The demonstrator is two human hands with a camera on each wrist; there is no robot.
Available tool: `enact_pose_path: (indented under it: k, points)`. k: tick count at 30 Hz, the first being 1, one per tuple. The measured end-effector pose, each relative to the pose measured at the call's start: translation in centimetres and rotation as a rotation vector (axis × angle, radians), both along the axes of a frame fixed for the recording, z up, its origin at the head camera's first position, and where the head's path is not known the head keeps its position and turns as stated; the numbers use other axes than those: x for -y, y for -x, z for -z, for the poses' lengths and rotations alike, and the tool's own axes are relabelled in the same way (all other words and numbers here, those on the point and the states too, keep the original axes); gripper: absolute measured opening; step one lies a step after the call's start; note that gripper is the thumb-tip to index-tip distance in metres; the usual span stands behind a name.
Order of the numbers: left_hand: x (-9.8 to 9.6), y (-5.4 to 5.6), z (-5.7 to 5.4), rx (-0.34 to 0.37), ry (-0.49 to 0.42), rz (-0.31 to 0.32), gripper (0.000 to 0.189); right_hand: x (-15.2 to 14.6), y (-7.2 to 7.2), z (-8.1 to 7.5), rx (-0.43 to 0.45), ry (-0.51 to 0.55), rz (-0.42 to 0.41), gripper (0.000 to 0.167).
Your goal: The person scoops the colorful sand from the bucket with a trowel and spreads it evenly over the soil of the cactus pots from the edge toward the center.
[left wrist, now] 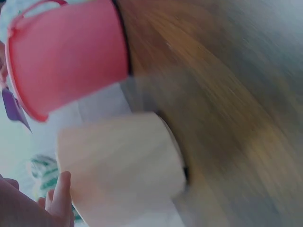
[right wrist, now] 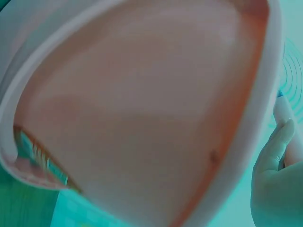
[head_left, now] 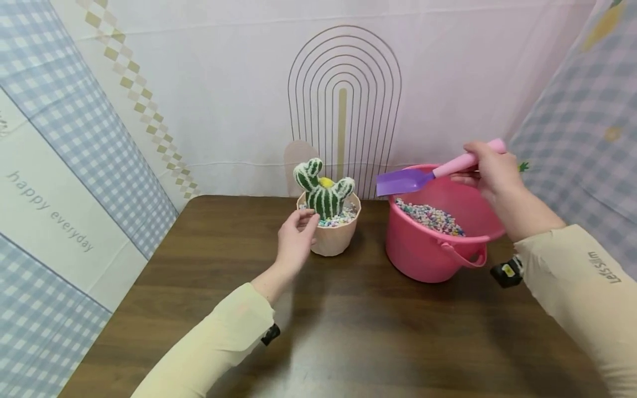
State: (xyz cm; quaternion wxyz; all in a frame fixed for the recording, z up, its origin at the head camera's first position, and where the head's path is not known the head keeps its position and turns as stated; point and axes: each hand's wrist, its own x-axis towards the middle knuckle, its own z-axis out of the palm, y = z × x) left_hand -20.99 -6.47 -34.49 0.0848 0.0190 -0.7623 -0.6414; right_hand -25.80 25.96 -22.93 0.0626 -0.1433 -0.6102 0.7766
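A pale peach plant pot (head_left: 332, 241) holds small multicoloured pebbles (head_left: 338, 220) and a green-and-white knitted cactus (head_left: 324, 200) with a yellow top. At the pot's near left rim my left hand (head_left: 294, 239) grips the edge, fingertips close to the cactus base. My right hand (head_left: 497, 168) holds the pink handle of a toy shovel (head_left: 405, 181), whose purple blade points left above the bucket rim. No pebbles show on the blade. Below it stands a pink bucket (head_left: 418, 254) with more pebbles inside. The right wrist view shows mostly the bucket's interior (right wrist: 142, 94).
All stands on a dark wooden table (head_left: 348, 331), near its back edge. A white patterned cloth (head_left: 224, 99) hangs behind, with checked cloth (head_left: 74, 110) at the left. The bucket's handle (head_left: 465, 257) hangs down at its front.
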Motion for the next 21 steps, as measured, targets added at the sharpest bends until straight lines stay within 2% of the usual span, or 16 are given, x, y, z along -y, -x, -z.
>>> enact_pose_path:
  k: [4, 9, 13, 16, 17, 21]
  points:
    - [-1.8, -0.6, -0.9, -0.031, -0.007, 0.078, 0.032, -1.7, -0.3, -0.4, 0.006, 0.063, 0.03, 0.029]
    - [-4.3, -0.7, -1.9, -0.064, -0.019, 0.194, 0.034, -3.7, -0.7, -0.7, 0.027, 0.043, 0.049, 0.028]
    - [-6.5, -0.3, -2.6, -0.023, 0.0, 0.277, 0.04, -4.7, -1.0, -0.7, 0.019, 0.021, 0.055, 0.027]
    - [-8.2, 0.2, -2.8, 0.021, 0.023, 0.306, 0.045, -5.0, -1.1, -0.5, -0.006, -0.086, 0.04, 0.014]
    - [-8.8, 0.4, -2.8, 0.036, 0.025, 0.313, 0.047, -5.0, -1.2, -0.4, -0.016, -0.137, 0.028, 0.015]
    - [-10.8, 1.1, -2.8, 0.055, 0.024, 0.312, 0.049, -5.0, -1.3, -0.1, -0.05, -0.407, -0.022, 0.037]
